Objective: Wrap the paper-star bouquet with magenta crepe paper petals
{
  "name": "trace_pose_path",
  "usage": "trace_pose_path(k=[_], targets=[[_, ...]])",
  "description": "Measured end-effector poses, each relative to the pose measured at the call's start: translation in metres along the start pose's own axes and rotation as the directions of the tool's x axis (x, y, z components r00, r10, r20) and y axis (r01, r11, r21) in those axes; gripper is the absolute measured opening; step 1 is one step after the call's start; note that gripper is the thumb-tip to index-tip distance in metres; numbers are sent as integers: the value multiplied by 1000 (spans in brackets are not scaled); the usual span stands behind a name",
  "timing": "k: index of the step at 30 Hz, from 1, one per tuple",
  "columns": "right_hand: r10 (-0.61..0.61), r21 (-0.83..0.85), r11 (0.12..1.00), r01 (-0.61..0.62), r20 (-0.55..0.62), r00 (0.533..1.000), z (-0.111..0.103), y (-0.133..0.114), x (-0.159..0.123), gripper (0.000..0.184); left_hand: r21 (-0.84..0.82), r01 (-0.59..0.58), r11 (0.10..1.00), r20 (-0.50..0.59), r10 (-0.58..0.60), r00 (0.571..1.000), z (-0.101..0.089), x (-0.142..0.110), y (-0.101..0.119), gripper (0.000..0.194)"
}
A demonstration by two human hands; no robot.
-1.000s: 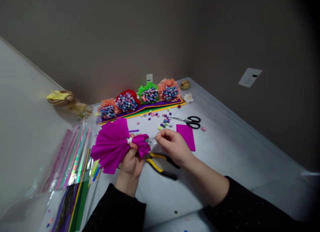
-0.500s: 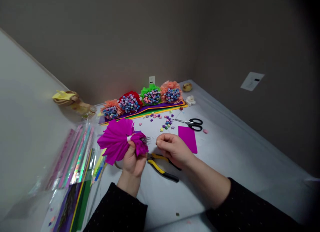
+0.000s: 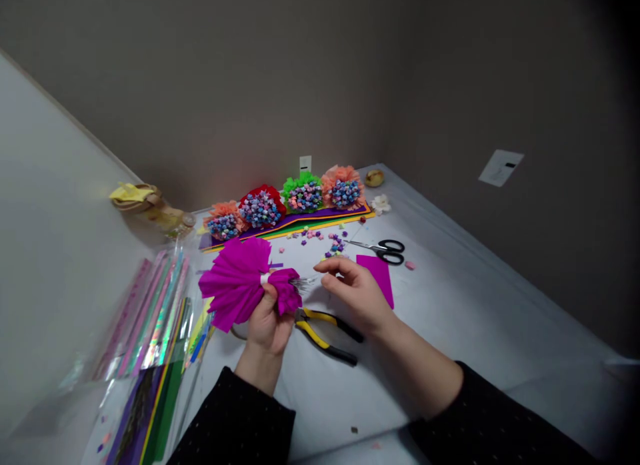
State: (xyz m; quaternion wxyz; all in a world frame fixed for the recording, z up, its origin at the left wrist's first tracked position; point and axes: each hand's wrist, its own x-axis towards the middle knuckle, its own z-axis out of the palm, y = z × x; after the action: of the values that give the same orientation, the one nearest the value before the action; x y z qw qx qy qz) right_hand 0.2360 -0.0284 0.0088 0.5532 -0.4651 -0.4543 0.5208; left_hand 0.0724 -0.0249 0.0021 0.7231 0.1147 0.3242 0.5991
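Observation:
My left hand [image 3: 270, 321] grips a magenta crepe paper flower [image 3: 235, 285] by its gathered neck, the thumb lying beside a white band. The fanned paper points left. Out of the flower's right end sticks a bunch of thin wire ends [image 3: 303, 285]. Just right of those wires is my right hand [image 3: 357, 291], thumb and forefinger apart, with nothing visible between them. Pliers with yellow and black handles [image 3: 320, 338] lie on the table below both hands. Beyond the right hand, a magenta paper piece [image 3: 377, 275] is partly covered by it.
Black-handled scissors [image 3: 387, 251] and scattered paper stars [image 3: 313, 234] lie behind the hands. Finished-looking paper flowers with star centres [image 3: 261, 208] line the wall on coloured sheets [image 3: 320, 218]. Plastic-wrapped paper strips [image 3: 155, 311] and a wooden mannequin hand [image 3: 155, 208] are at left.
My right hand's fingers have opened from a pinch near the wire ends. The flower in my left hand has shifted slightly right.

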Motion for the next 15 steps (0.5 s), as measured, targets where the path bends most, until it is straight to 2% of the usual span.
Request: trace_pose_path(k=[5, 10, 15], targets=[[101, 149, 983, -112, 82, 992, 1, -3, 0, 17, 12, 34, 999, -32, -34, 999, 4, -1, -1, 12], [131, 186, 971, -152, 119, 984, 1, -4, 0, 17, 5, 33, 999, -49, -33, 998, 6, -1, -2, 10], [198, 321, 907, -272, 244, 949, 5, 0, -1, 19, -14, 57, 998, -59, -58, 997, 10, -2, -2, 7]])
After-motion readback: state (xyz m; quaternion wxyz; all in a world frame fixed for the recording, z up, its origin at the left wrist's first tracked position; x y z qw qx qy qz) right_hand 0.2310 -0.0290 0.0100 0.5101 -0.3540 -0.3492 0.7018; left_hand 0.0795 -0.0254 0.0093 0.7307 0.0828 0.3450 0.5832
